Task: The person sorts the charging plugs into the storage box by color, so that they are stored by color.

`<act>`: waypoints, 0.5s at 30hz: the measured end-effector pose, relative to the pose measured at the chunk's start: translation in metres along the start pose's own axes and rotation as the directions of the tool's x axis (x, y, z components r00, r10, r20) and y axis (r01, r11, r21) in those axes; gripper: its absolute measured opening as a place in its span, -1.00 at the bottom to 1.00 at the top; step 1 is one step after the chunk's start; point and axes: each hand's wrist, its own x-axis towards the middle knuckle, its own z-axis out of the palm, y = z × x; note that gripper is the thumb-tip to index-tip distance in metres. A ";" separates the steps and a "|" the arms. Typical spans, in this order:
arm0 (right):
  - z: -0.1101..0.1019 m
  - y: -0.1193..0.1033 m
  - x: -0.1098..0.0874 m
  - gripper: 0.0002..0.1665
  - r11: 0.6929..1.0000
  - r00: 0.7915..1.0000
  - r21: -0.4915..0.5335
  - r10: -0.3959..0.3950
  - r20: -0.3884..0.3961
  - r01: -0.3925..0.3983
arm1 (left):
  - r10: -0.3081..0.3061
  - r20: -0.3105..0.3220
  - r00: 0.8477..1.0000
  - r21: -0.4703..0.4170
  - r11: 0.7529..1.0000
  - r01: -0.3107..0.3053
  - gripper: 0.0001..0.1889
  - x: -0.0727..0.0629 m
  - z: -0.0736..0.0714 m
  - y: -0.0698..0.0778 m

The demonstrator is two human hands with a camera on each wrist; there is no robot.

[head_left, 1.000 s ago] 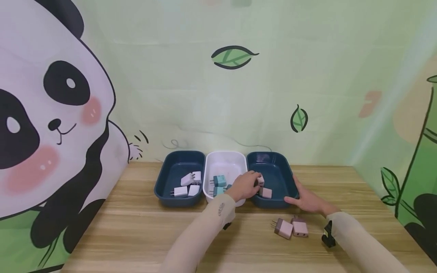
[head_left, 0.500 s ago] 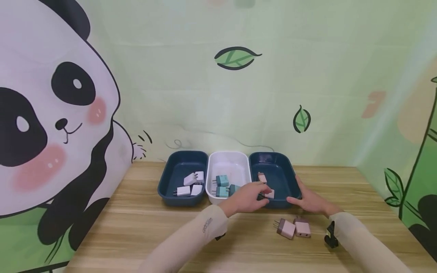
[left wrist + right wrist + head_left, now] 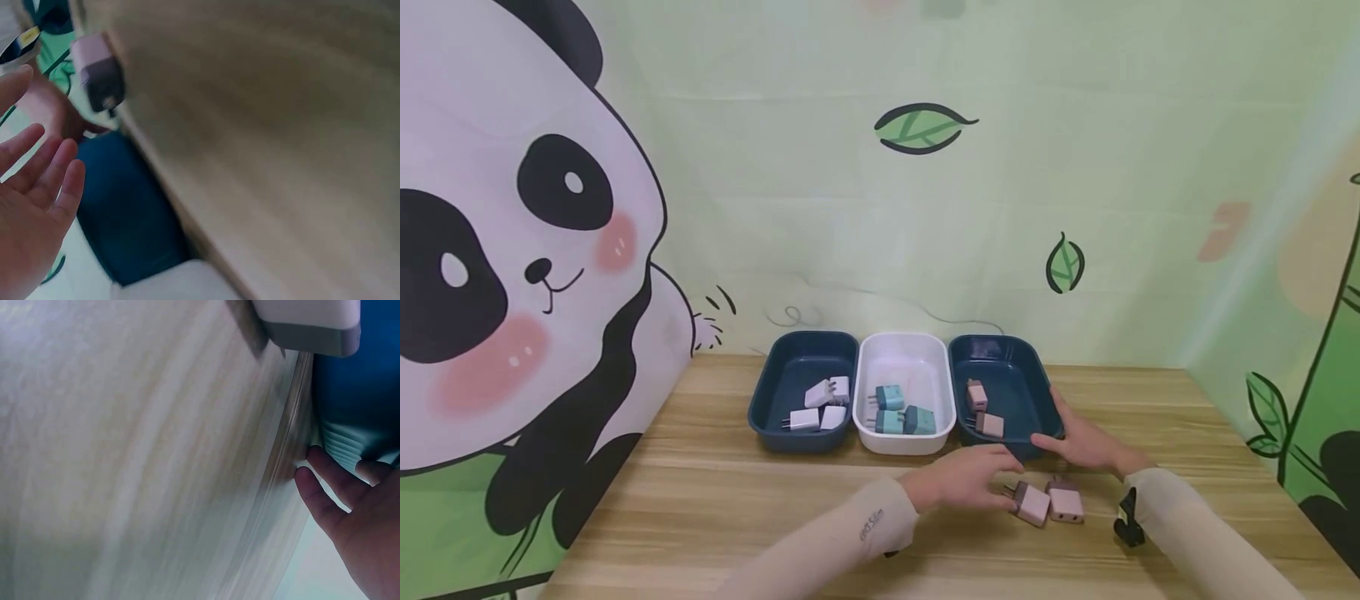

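Observation:
My left hand (image 3: pixel 962 479) reaches over the wooden table, its fingertips beside a pink charger plug (image 3: pixel 1032 503) with a brown prong end. In the left wrist view that hand (image 3: pixel 37 212) has spread fingers and an empty palm. A second pink plug (image 3: pixel 1066 502) lies just to the right of the first. My right hand (image 3: pixel 1086 442) rests against the front right corner of the right dark blue tray (image 3: pixel 1015 392), thumb at the front and fingers along the side. Two pink-brown plugs, one behind (image 3: pixel 977 395) the other (image 3: pixel 990 425), lie inside this tray.
A white tray (image 3: pixel 905 354) in the middle holds teal plugs (image 3: pixel 919 421). The left dark blue tray (image 3: pixel 801 346) holds several white plugs (image 3: pixel 805 419). All three trays stand side by side near a printed backdrop (image 3: pixel 820 208) at the table's rear.
My left hand let go of a pink-brown plug in the right tray, then moved out and toward me, down to the plugs on the table. The right hand stayed at the tray.

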 end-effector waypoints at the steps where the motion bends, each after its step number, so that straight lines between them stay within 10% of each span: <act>1: 0.000 0.000 0.000 0.17 1.000 1.000 0.001 0.001 0.000 -0.001 | 0.002 0.005 1.000 0.008 1.000 -0.002 -0.51 0.001 0.004 0.000; 15: 0.001 0.006 0.004 0.18 0.999 1.000 0.039 0.007 0.001 -0.007 | -0.019 0.054 0.998 0.065 0.998 0.015 -0.41 0.020 0.025 0.003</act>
